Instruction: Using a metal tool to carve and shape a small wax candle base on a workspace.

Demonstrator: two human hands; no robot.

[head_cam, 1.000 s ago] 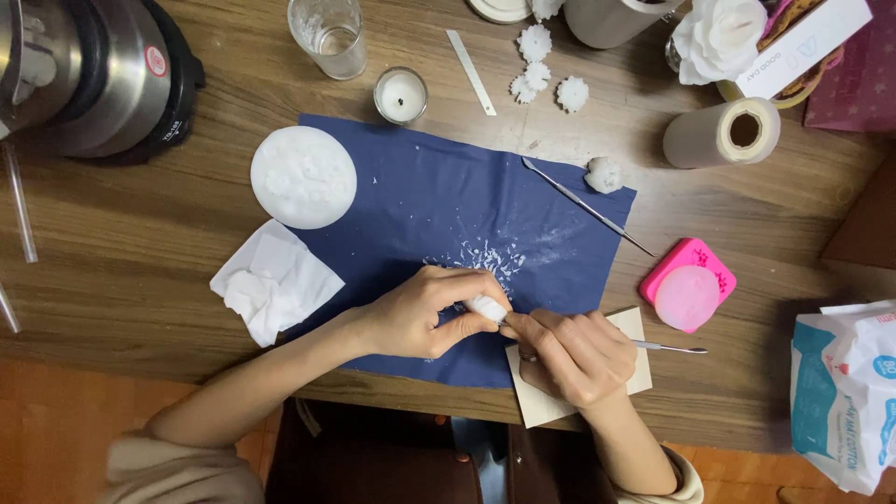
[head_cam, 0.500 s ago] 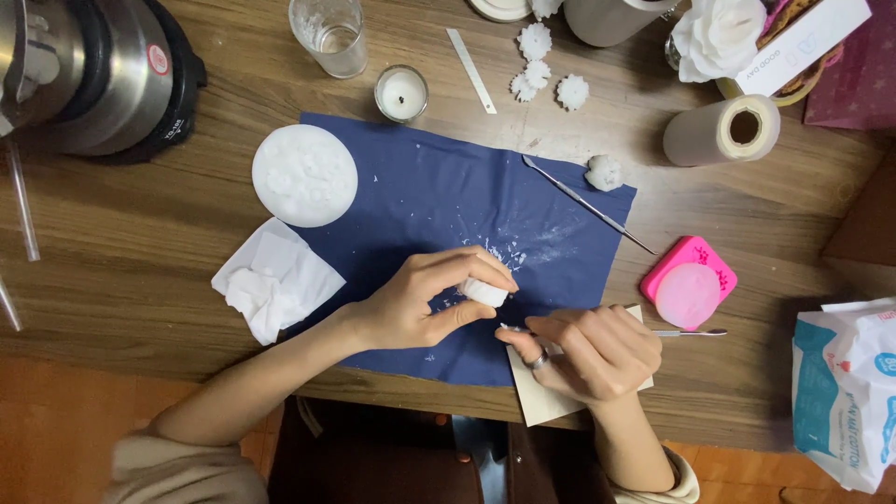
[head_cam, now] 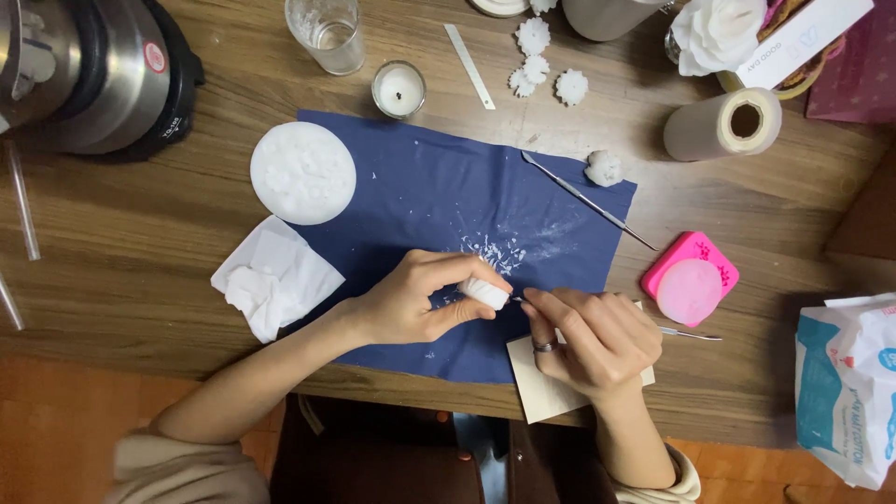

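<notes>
We pinch a small white piece (head_cam: 485,293) in our left hand (head_cam: 415,303) over the blue cloth (head_cam: 420,201), while our right hand (head_cam: 593,341) clamps its fingers on a thin metal tool (head_cam: 686,333) touching it. A pink round mould (head_cam: 689,278) sits just right; a white-and-teal packet (head_cam: 849,387) lies at the table's right edge, 1 paper roll (head_cam: 723,124) above

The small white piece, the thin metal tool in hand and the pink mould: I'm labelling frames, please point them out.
small white piece (head_cam: 485,292), head view, its side between fingertips.
thin metal tool (head_cam: 693,334), head view, its free end.
pink mould (head_cam: 689,277), head view, its top.
</notes>
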